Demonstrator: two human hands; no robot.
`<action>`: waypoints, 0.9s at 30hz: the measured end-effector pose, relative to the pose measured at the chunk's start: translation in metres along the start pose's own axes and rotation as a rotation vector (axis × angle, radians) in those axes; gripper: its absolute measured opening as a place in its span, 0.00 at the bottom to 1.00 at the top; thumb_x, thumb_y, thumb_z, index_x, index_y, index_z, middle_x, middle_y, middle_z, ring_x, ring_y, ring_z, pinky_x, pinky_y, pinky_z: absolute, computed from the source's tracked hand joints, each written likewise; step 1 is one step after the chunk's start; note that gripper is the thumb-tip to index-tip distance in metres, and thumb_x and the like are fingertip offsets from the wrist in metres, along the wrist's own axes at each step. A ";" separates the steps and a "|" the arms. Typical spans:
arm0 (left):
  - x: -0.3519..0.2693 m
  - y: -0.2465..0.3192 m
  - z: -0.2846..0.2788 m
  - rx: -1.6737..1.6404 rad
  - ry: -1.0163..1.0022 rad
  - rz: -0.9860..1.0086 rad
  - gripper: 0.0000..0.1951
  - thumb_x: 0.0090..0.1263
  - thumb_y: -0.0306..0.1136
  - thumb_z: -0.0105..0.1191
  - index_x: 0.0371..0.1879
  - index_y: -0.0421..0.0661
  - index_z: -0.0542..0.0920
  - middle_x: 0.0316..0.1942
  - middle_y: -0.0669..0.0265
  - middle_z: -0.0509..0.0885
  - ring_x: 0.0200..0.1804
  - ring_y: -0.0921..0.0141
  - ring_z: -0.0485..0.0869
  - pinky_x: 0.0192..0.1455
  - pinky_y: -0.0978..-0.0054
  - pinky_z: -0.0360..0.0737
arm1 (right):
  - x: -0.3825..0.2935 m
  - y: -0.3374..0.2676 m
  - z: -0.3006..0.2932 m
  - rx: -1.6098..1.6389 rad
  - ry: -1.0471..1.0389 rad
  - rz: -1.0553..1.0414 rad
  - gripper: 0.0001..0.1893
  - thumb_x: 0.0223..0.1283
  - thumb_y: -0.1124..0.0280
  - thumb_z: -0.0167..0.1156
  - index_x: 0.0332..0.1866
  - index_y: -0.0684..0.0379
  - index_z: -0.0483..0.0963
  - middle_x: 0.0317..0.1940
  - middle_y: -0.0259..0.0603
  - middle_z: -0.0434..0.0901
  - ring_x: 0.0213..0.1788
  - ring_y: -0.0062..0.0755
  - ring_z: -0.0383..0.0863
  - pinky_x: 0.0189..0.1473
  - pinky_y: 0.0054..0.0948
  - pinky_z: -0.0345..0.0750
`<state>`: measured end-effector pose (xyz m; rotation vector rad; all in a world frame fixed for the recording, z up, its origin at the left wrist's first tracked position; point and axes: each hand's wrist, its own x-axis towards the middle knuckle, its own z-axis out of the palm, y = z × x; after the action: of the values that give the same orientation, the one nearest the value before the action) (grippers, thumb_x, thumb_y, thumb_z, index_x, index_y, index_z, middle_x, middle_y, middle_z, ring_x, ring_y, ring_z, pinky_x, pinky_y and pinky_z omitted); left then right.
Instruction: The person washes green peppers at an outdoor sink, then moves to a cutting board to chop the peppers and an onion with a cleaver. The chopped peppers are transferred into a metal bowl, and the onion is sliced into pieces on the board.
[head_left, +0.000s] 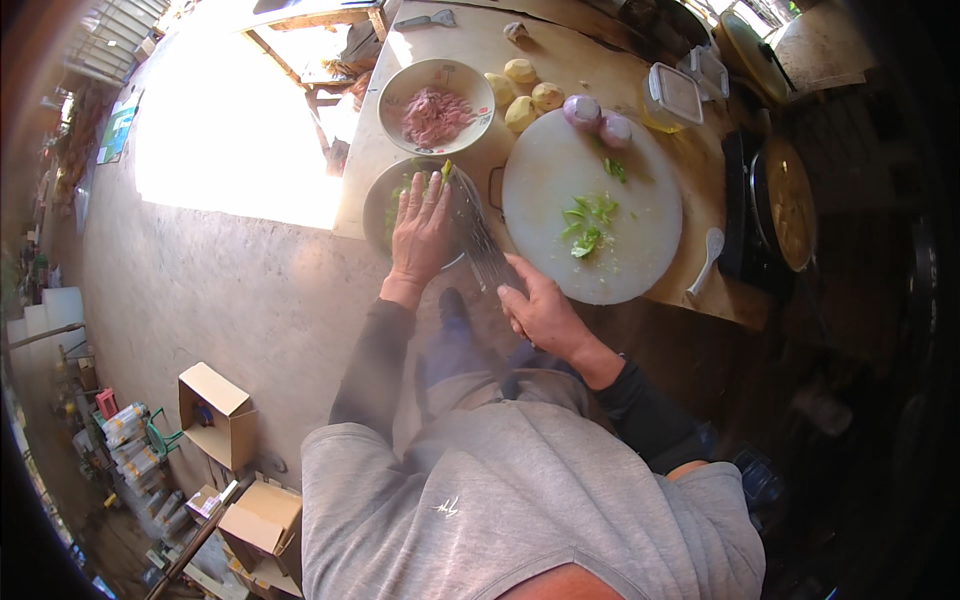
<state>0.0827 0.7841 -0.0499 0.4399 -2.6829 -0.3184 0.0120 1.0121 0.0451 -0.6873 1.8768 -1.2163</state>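
A wide cleaver (481, 238) is gripped by my right hand (546, 309); its blade, flecked with small bits, points away from me over the near bowl's right side. My left hand (424, 225) lies flat over that bowl (373, 217), fingers stretched out close to the blade. Green vegetable pieces (394, 196) show in the bowl, partly hidden by the hand. A green strip (447, 169) is at the blade's far end. To the right, chopped green pepper (589, 217) lies on a round white cutting board (536, 169).
Beyond the near bowl stands a bowl (390, 105) of sliced raw meat (435, 117). Peeled potatoes (521, 112) and two purple onions (582, 112) sit behind the board. A peeler (426, 21), lidded plastic container (675, 94), white spoon (706, 261) and pan (787, 202) are also around.
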 end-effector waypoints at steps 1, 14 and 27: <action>-0.004 -0.005 0.001 0.020 -0.023 -0.026 0.29 0.73 0.36 0.59 0.75 0.52 0.76 0.77 0.58 0.74 0.82 0.46 0.64 0.81 0.45 0.63 | -0.005 -0.004 -0.005 0.001 -0.001 0.074 0.28 0.71 0.67 0.60 0.72 0.71 0.70 0.56 0.65 0.84 0.60 0.59 0.85 0.64 0.44 0.79; -0.016 0.073 -0.006 -0.354 -0.029 -0.025 0.30 0.64 0.29 0.69 0.69 0.43 0.80 0.68 0.50 0.80 0.76 0.47 0.72 0.78 0.51 0.70 | -0.062 0.086 -0.163 -0.512 0.624 -0.261 0.28 0.69 0.71 0.63 0.74 0.63 0.70 0.54 0.58 0.85 0.53 0.58 0.87 0.54 0.42 0.83; 0.029 0.175 0.113 -0.229 -0.264 0.000 0.60 0.61 0.58 0.72 0.85 0.42 0.52 0.82 0.29 0.50 0.84 0.34 0.47 0.83 0.34 0.50 | -0.052 0.133 -0.228 -0.876 0.230 -0.222 0.36 0.61 0.72 0.64 0.78 0.41 0.71 0.40 0.41 0.81 0.38 0.51 0.86 0.40 0.45 0.85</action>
<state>-0.0350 0.9536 -0.0918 0.3491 -2.8518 -0.7201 -0.1532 1.2178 -0.0070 -1.2767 2.5881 -0.5536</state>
